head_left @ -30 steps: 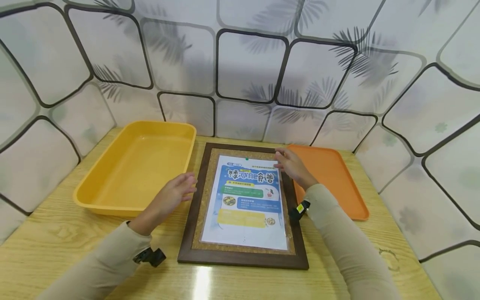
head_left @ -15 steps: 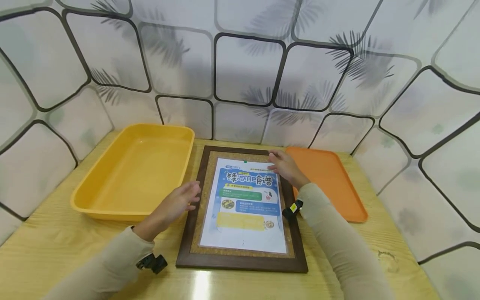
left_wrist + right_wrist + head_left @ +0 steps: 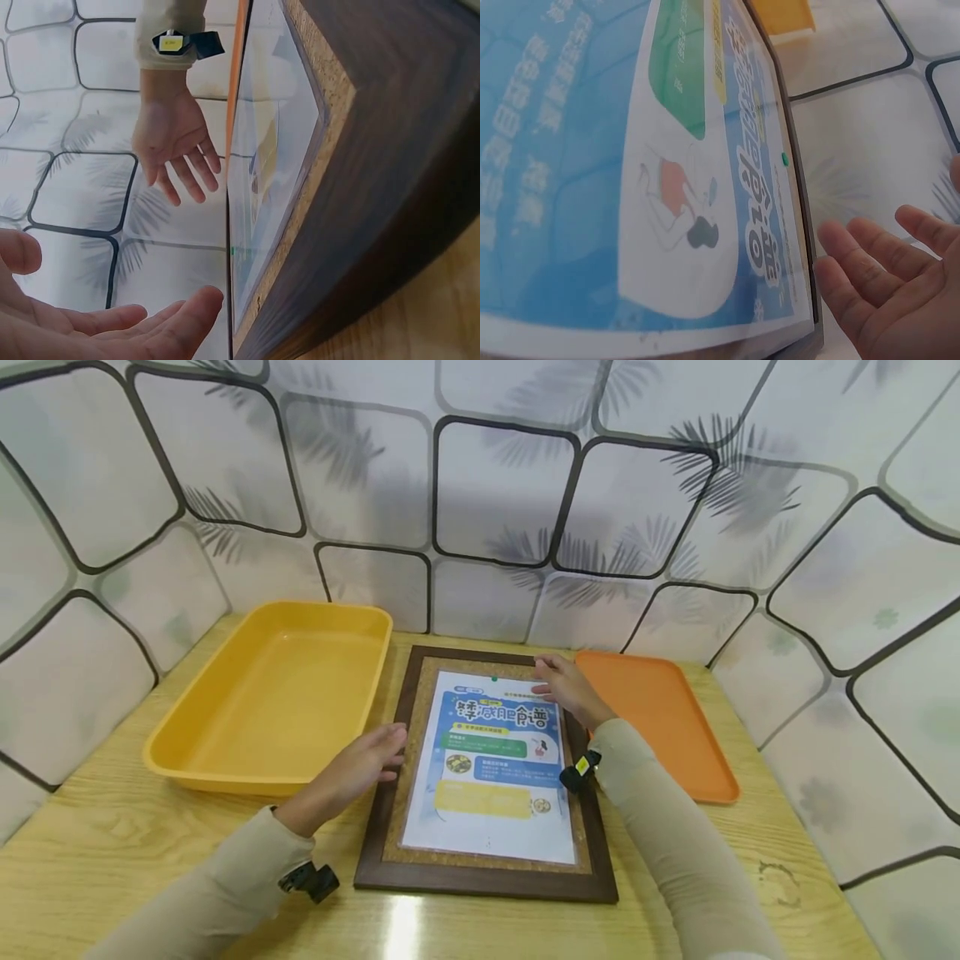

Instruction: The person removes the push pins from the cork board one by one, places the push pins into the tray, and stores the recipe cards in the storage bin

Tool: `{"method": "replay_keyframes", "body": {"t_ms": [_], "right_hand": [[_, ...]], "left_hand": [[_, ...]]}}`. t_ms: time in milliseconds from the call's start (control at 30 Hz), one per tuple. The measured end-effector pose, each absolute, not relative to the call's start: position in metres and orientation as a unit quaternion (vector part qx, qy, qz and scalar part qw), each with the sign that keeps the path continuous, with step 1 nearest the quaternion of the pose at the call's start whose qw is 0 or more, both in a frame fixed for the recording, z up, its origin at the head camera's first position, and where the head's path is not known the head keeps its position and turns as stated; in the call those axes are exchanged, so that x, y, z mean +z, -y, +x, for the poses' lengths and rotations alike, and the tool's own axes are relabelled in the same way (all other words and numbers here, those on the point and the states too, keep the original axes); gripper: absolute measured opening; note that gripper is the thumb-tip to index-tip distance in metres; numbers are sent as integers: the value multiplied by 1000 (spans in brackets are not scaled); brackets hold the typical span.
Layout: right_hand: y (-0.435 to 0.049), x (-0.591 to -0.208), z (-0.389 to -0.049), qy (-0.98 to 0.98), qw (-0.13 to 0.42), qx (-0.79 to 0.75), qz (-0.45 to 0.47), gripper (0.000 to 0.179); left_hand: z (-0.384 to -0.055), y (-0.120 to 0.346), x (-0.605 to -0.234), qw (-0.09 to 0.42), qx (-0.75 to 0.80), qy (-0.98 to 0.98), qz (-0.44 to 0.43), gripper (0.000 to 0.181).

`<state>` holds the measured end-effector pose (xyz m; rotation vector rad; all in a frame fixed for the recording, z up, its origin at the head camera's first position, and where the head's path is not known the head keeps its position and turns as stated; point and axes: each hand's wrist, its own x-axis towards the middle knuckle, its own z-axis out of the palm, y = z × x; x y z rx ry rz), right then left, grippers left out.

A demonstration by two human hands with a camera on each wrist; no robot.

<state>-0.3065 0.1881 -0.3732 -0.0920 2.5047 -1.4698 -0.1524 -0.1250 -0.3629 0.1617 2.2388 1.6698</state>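
A cork board in a dark brown wooden frame lies flat on the table, bearing a printed blue and white sheet under a glossy clear cover. A green pushpin sits at the sheet's top edge. My left hand hovers by the board's left side, fingers loosely extended and holding nothing. Over the upper right corner of the sheet is my right hand, its fingers relaxed and spread in the right wrist view, also without anything in them. Both hands appear raised off the board.
To the left stands a deep yellow tray. An orange flat tray lies at the right, partly behind my right arm. A patterned wall covering closes off the back and sides of the wooden table.
My left hand has moved slightly right, over the board's left frame edge. My right hand has shifted a little left over the sheet's top corner. The board and trays stay put.
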Motion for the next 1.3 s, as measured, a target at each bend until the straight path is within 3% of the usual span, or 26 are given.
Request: {"method": "replay_keyframes", "body": {"t_ms": [1300], "right_hand": [[-161, -386, -335, -855, 135, -501, -13, 44]], "left_hand": [[-156, 114, -371, 184, 599, -779, 16, 56]]}}
